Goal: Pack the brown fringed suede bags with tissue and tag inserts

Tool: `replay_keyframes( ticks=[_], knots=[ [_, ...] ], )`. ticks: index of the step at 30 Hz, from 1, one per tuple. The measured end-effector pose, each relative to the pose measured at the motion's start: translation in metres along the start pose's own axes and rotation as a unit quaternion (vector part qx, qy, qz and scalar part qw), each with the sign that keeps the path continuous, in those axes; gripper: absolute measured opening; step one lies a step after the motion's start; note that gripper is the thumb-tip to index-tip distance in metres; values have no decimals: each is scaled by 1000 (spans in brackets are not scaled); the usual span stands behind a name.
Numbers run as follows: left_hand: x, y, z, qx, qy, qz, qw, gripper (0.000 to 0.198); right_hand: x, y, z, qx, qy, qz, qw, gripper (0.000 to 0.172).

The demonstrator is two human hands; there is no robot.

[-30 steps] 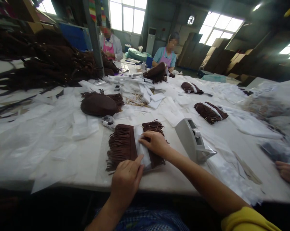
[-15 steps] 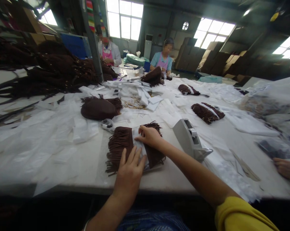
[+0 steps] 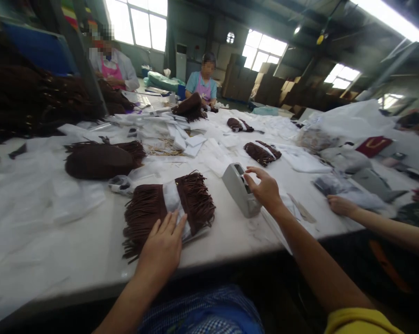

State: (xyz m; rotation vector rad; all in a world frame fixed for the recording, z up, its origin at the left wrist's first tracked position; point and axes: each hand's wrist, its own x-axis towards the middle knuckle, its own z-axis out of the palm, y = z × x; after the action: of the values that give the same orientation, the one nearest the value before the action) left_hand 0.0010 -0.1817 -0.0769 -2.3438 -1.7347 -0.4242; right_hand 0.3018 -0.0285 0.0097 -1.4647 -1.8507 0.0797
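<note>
A dark brown fringed bag lies flat on the table before me, with a pale translucent wrap across its middle. My left hand rests on the wrap's near end, its fingers stretched out. To the right of the bag stands a grey tape dispenser. Over the dispenser's top is my right hand, thumb and forefinger curved with a small gap between their tips. I make out nothing held in it.
Another brown bag lies at left among thin white sheets. Wrapped brown bundles lie beyond the dispenser. A co-worker's hand touches plastic-covered goods at right. Two people stand across the table.
My right hand has left the wrap and moved right to the tape dispenser. My left hand stays on the wrap. The view has turned to the right.
</note>
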Motion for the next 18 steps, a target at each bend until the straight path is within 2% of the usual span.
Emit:
replay_keyframes(
  ticks=[3,6,8,10,11,13,18],
  knots=[
    [0,-3,4,1,5,12,1000,53,-17,37,-24,-2,-50,130,990,33],
    [0,-5,4,11,5,24,1000,53,-33,50,-26,91,-97,213,968,39],
    [0,-5,4,18,4,28,999,53,-39,50,-24,204,-96,265,938,40],
    [-1,-5,3,22,2,28,999,53,-41,47,-24,316,-92,319,889,37],
    [-1,-5,3,22,2,28,999,53,-41,45,-26,351,-90,334,870,35],
    [-1,-5,2,17,4,28,999,53,-43,40,-32,387,-79,336,855,30],
    [-2,-6,3,0,12,28,1000,52,-60,24,-54,380,-17,308,872,27]
  ],
)
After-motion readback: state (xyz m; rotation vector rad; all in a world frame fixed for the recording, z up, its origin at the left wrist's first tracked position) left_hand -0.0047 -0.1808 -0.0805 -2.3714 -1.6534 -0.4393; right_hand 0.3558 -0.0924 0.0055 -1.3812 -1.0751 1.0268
